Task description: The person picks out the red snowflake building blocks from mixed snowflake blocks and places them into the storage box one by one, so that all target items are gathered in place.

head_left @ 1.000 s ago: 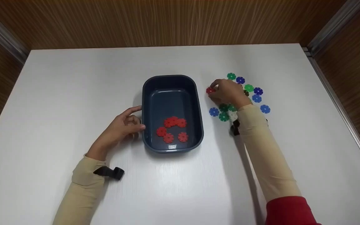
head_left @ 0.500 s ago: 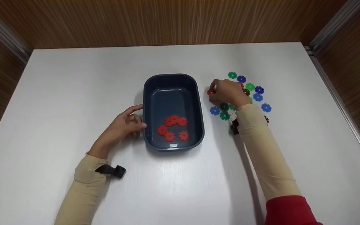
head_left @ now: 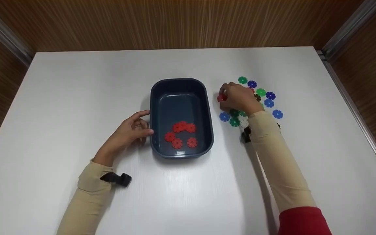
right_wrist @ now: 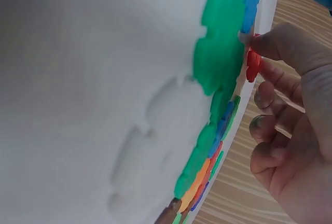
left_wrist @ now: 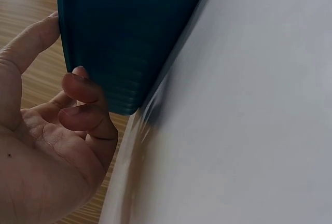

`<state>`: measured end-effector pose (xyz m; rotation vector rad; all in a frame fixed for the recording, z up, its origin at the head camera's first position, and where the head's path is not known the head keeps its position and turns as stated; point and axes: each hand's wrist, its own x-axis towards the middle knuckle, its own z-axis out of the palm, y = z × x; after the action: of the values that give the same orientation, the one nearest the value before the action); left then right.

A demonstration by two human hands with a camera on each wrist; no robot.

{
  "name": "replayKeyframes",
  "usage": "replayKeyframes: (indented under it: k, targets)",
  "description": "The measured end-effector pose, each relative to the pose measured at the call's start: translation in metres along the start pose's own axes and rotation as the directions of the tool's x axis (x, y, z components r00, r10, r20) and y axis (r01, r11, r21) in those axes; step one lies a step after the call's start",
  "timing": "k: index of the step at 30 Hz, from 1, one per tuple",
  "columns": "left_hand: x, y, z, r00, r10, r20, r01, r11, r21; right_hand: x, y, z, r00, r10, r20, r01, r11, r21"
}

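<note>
Beside the dark blue plastic basin (head_left: 182,106), my left hand (head_left: 122,133) touches its left side. The thumb lies at the rim and the forefinger reaches the wall farther back; other fingers bend loosely, as the left wrist view shows. Red notched plastic discs (head_left: 177,143) lie on the basin floor, some overlapping. Right of the basin, my right hand (head_left: 239,97) pinches another red notched disc (head_left: 221,98) between thumb and forefinger. In the right wrist view this red disc (right_wrist: 253,64) stands on edge at the fingertips. Part of the disc cluster is hidden under that hand.
Blue discs (head_left: 269,103), green discs (head_left: 234,122) and a pale disc (head_left: 244,122) lie around my right hand and forearm on the white table (head_left: 77,85). Wood-grain panels (head_left: 175,24) border the table at the back and sides.
My right hand keeps the red disc pinched and has drawn it slightly toward the near side. The left hand stays at the basin; the view itself shifts a little.
</note>
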<state>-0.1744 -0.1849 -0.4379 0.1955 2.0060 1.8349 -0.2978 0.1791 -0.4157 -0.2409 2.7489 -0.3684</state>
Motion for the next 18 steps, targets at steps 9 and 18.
replayKeyframes:
  k: [9, 18]
  targets:
    - [0.0008, -0.0005, 0.0001, 1.000, 0.007, -0.008, -0.007, 1.000, 0.002, -0.0015, 0.0025, -0.0003, 1.000, 0.011, 0.023, -0.012, 0.999, 0.048]
    - [0.0003, -0.0007, 0.0001, 1.000, 0.011, -0.014, -0.011, 1.000, -0.021, 0.0008, 0.0007, -0.0016, 0.999, 0.023, 0.034, -0.024, 1.000, 0.021]
